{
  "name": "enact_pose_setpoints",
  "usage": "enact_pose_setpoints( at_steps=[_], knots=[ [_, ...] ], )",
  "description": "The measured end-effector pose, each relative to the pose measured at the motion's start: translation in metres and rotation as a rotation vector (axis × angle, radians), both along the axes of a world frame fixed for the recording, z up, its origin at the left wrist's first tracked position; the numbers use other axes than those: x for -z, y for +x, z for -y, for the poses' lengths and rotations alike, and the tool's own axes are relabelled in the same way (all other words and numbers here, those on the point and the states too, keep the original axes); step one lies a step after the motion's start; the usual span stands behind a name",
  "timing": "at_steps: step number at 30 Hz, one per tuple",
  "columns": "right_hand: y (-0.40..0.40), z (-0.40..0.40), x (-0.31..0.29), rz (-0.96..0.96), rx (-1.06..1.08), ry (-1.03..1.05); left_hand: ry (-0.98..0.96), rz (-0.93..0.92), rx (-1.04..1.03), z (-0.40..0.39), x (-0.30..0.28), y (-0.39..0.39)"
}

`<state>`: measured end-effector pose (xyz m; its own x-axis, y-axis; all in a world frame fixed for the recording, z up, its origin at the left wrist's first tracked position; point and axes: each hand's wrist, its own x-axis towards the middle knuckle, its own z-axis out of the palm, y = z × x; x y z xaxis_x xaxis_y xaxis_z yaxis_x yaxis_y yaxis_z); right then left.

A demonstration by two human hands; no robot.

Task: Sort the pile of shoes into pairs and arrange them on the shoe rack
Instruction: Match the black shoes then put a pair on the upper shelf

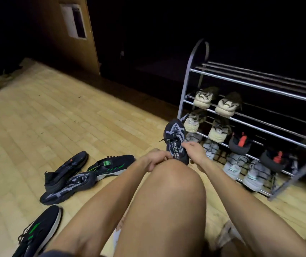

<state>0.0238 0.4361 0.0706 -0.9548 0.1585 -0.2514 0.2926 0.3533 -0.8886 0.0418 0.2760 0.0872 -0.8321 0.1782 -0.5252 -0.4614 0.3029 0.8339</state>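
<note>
We are gripping a dark patterned shoe (176,140) at centre frame, right hand (194,149) pinching its tongue, left hand (156,159) curled at its heel. Four dark shoes (66,182) are lying lower left; the shoe rack (259,86) is standing at right, holding pairs.

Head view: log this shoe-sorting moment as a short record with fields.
held shoe: dark shoe with grey pattern, raised in front of the rack
right hand: grips the held shoe
left hand: at the shoe's heel end, contact partly hidden by the knee
floor shoes: four, two with green stripes, one grey-patterned, one plain dark
shoe rack: top shelf bare, lower shelves hold pairs
</note>
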Motion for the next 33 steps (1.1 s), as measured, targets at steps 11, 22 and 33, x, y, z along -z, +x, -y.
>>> enact_pose_setpoints(
  at_steps=[11,22,33],
  knots=[
    [0.039,-0.082,-0.094,-0.077,0.095,0.148,-0.053,-0.076,0.297,-0.080,-0.105,-0.023],
    [0.016,-0.173,-0.114,-0.042,0.130,0.148,-0.193,-0.156,0.427,-0.182,-0.134,-0.047],
    [-0.036,-0.249,-0.097,-0.137,0.201,0.405,-0.104,-0.356,0.326,-0.272,-0.091,-0.104]
  ],
)
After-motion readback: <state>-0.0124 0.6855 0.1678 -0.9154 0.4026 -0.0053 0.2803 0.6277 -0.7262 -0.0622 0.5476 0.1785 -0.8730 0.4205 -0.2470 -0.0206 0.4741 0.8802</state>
